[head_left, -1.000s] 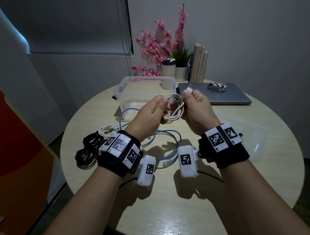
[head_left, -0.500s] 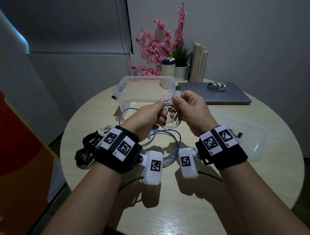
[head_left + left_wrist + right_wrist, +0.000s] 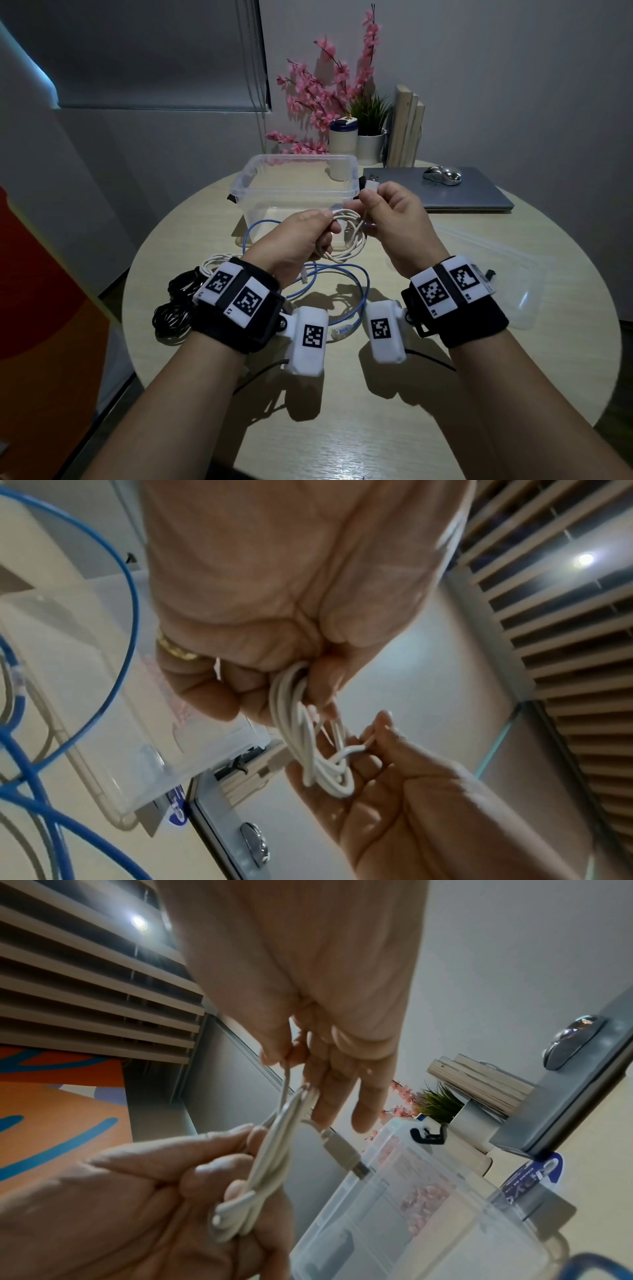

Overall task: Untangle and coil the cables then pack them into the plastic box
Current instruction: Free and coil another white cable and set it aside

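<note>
My left hand [image 3: 330,228] grips a small white cable coil [image 3: 347,240] in the air just in front of the clear plastic box [image 3: 352,178]. My right hand [image 3: 368,202] pinches the coil's free end just below its USB plug [image 3: 371,181], which points up. In the left wrist view the coil [image 3: 304,750] hangs from my left fingers [image 3: 318,693], with the right hand [image 3: 387,761] at its far side. In the right wrist view the plug [image 3: 342,1150] sticks out beside the coil [image 3: 270,1161]. A blue cable [image 3: 346,301] lies loose on the table below my hands.
A black cable bundle [image 3: 173,308] and another white cable [image 3: 214,262] lie at the table's left edge. The box lid [image 3: 507,274] rests at the right. A closed laptop [image 3: 472,198] with a mouse [image 3: 442,174], a cup, a plant and books stand behind.
My right hand dipped to the coil half a second ago and has come up again with the plug end. My left hand has kept its hold on the coil.
</note>
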The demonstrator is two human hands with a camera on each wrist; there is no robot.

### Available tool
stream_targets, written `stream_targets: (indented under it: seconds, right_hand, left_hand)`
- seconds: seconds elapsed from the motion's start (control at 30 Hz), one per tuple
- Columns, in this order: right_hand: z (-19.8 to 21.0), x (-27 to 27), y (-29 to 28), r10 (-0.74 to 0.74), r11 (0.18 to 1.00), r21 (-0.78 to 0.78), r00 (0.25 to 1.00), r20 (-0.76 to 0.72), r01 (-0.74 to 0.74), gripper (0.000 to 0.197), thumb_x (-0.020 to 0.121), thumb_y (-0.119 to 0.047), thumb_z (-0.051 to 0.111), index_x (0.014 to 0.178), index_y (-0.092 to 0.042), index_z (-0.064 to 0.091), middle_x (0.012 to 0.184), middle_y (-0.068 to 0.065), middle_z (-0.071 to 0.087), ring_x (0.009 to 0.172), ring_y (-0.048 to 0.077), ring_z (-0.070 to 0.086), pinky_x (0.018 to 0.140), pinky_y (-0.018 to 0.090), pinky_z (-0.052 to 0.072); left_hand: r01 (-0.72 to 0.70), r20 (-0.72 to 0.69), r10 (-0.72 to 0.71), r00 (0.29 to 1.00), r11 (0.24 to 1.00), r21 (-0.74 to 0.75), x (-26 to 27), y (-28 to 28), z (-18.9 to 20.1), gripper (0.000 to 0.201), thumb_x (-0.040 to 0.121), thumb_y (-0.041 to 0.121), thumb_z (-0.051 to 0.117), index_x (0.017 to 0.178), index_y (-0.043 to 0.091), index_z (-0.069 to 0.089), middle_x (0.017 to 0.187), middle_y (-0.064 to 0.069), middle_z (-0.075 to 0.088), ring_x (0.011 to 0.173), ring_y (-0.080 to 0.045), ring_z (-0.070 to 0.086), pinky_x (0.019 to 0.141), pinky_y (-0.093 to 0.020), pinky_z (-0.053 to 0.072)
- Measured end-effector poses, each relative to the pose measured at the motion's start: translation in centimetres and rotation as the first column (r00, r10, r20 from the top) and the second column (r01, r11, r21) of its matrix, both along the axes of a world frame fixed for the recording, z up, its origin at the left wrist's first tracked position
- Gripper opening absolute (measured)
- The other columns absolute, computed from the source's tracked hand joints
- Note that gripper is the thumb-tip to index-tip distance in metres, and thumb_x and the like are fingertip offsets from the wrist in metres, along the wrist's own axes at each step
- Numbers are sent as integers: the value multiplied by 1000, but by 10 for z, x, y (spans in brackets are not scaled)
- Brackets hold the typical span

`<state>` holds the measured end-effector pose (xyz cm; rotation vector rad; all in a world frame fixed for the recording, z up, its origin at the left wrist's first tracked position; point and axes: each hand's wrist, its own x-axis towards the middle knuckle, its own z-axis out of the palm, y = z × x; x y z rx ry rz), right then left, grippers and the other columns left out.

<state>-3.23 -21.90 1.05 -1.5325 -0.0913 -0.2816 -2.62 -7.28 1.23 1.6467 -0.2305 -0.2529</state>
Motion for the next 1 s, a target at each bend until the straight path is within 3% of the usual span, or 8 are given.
stream_targets:
  seconds: [0.1, 0.27, 0.47, 0.57, 0.7, 0.8, 0.9, 1.0]
  right_hand:
    - [0, 0, 2, -24, 1000, -11, 1000, -16, 23, 15, 97, -14, 50, 82, -11, 50, 82, 11, 68, 64, 20, 63, 63, 37, 52]
    - [3, 2, -2, -78, 996, -47, 996, -40, 76, 19, 90, -15, 62, 75, -8, 52, 72, 22, 61, 61, 31, 62, 67, 58, 52]
    - [5, 2, -5, -144, 989, -41, 989, -18, 143, 22, 79, -15, 75, 68, -9, 57, 64, 13, 62, 53, 25, 61, 51, 32, 52]
    - [5, 1, -5, -121, 991, -57, 992, -21, 120, 18, 81, -11, 73, 67, -10, 62, 59, 10, 63, 49, 23, 60, 52, 34, 52]
    - [3, -1, -1, -46, 988, -148, 999, -11, 44, 21, 90, -17, 64, 73, -5, 67, 68, 23, 65, 59, 29, 58, 62, 44, 52]
    - [4, -4, 0, 24, 988, -155, 1000, -19, -27, 30, 89, -25, 65, 73, 0, 67, 66, 18, 63, 56, 22, 55, 56, 32, 45]
    - [5, -9, -1, 73, 973, -216, 996, -47, -81, 13, 79, -14, 75, 80, -3, 69, 67, 9, 66, 55, 10, 60, 51, 17, 44]
    - [4, -7, -2, 25, 971, -236, 999, -48, -35, 12, 80, -9, 73, 85, 1, 69, 67, 10, 66, 56, 11, 60, 51, 19, 45]
  left_hand:
    - [32, 82, -36, 996, 998, 55, -3, 0, 0, 34, 104, 21, 34, 78, 12, 53, 60, 3, 42, 59, -10, 41, 62, -21, 38]
    - [139, 227, -162, 960, 984, 116, -9, 2, 2, 32, 103, 14, 33, 79, 14, 54, 52, 16, 51, 61, -6, 42, 63, -15, 42]
    - [52, 344, -88, 935, 992, 114, -6, 0, -2, 29, 100, 25, 45, 78, 15, 62, 62, 3, 52, 67, -19, 48, 73, -37, 45]
    - [-49, 420, 1, 907, 994, 103, -2, -1, -4, 24, 99, 19, 49, 83, 10, 64, 65, -4, 54, 60, -13, 50, 63, -29, 46]
    - [-171, 439, 134, 888, 984, 47, 4, 0, -7, 20, 96, 19, 54, 84, 6, 64, 67, -1, 57, 57, -10, 51, 52, -22, 43]
    - [-234, 443, 196, 875, 972, 32, 6, 0, -7, 20, 95, 20, 56, 77, 14, 62, 66, 2, 58, 54, -6, 51, 48, -19, 41]
    - [-254, 447, 210, 870, 967, 40, 7, 1, -6, 21, 94, 19, 58, 73, 20, 64, 61, 4, 57, 52, -6, 49, 47, -18, 41]
    - [-202, 372, 174, 912, 979, 38, 9, 4, -6, 18, 93, 17, 59, 77, 17, 68, 65, -2, 61, 56, -9, 53, 54, -21, 45]
